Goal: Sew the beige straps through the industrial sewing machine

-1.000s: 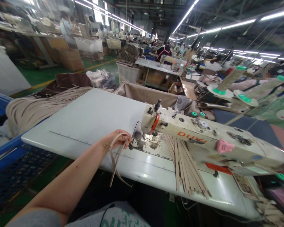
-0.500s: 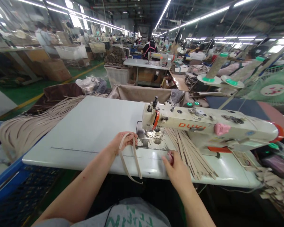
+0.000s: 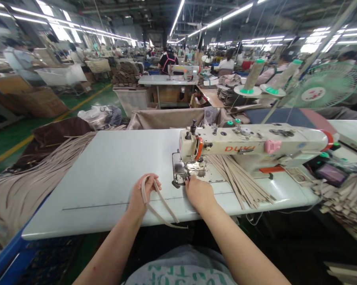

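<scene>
Pinching a looped beige strip [image 3: 143,192] in the left hand [image 3: 136,201], slanting rightward over the near edge of the bench [image 3: 122,158]; at the sewing machine [image 3: 220,138] with the curled, nearer right hand [image 3: 200,193]. Cannot tell its grip.

From head height, close behind and above the left grip [image 3: 144,194] and right grip [image 3: 198,192], the single view faces forward and down across the worktop [image 3: 122,158].
</scene>
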Available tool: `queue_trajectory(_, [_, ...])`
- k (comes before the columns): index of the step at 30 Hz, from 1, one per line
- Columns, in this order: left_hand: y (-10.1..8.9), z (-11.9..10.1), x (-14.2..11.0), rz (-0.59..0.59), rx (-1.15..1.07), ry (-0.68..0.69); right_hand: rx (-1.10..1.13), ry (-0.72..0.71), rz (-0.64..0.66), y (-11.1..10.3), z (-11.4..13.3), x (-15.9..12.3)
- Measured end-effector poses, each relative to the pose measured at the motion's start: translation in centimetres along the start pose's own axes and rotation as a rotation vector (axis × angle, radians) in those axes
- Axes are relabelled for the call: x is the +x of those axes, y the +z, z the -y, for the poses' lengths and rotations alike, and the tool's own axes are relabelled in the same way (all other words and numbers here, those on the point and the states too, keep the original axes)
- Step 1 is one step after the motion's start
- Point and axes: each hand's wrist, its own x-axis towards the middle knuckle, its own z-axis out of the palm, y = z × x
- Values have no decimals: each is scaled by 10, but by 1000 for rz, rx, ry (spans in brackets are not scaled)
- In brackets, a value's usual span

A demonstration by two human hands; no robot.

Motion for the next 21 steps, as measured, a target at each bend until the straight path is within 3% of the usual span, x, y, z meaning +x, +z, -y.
queue_trajectory(9, [1,-1,1,-14,-34,4,-77,15,20,1,15,19])
queue_trajectory(15, [0,-1,1,-16,-43,2,-23,-139,8,-4,4,26])
queue_trajectory(21, [3,3,3,-31,-83,15,141,-368,27,2,-15,-1])
